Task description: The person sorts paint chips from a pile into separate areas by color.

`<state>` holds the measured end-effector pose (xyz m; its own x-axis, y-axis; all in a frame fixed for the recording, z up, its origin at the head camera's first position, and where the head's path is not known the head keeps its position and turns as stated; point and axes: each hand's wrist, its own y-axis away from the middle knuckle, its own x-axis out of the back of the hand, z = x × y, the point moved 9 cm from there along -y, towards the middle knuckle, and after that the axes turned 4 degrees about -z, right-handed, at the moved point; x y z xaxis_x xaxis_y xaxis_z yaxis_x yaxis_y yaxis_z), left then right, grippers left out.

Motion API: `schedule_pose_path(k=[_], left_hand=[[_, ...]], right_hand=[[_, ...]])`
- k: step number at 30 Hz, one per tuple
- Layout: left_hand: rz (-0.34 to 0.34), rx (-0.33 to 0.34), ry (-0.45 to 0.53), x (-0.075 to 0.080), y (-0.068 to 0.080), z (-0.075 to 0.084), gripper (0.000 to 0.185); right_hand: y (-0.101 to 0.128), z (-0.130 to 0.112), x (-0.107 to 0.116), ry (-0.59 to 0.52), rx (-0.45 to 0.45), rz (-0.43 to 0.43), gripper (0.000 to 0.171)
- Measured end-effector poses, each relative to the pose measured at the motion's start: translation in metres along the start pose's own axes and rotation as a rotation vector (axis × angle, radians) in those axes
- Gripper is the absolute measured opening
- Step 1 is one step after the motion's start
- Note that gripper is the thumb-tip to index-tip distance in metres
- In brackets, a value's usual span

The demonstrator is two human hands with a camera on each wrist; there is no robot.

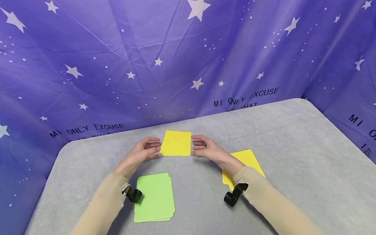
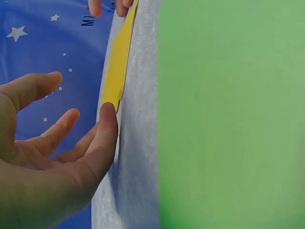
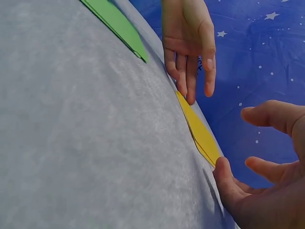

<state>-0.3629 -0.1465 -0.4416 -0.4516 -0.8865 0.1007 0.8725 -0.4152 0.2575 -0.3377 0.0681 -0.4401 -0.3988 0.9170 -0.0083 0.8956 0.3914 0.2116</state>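
A small stack of yellow rounded-corner cards (image 1: 176, 143) lies flat near the far edge of the table, between the two hands. My left hand (image 1: 143, 149) is at its left side, fingers loosely bent and spread; in the left wrist view one fingertip (image 2: 108, 110) meets the stack's corner. On the opposite side my right hand (image 1: 207, 147) mirrors it, with a fingertip (image 3: 222, 165) at the near corner in the right wrist view. Neither hand grips the cards. Whether the other fingers touch the edges is hard to tell.
Green cards (image 1: 153, 198) lie slightly misaligned in a stack by the left forearm. Another yellow stack (image 1: 248, 160) sits partly hidden under the right forearm. The grey table (image 1: 309, 160) meets a purple star-printed curtain (image 1: 159, 83) at the back. Black straps with cameras are on both wrists.
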Motion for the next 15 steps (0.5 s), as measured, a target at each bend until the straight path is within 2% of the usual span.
schedule_pose_path(k=[6, 15], left_hand=[[-0.001, -0.001, 0.052, -0.0031, -0.0046, 0.0021, 0.048], [-0.030, -0.033, 0.163, -0.0078, -0.0015, 0.0013, 0.051]], right_hand=[[-0.0062, -0.0010, -0.0035, -0.071, -0.010, -0.005, 0.071], [-0.0051, -0.0016, -0.0032, -0.094, 0.016, -0.008, 0.072]])
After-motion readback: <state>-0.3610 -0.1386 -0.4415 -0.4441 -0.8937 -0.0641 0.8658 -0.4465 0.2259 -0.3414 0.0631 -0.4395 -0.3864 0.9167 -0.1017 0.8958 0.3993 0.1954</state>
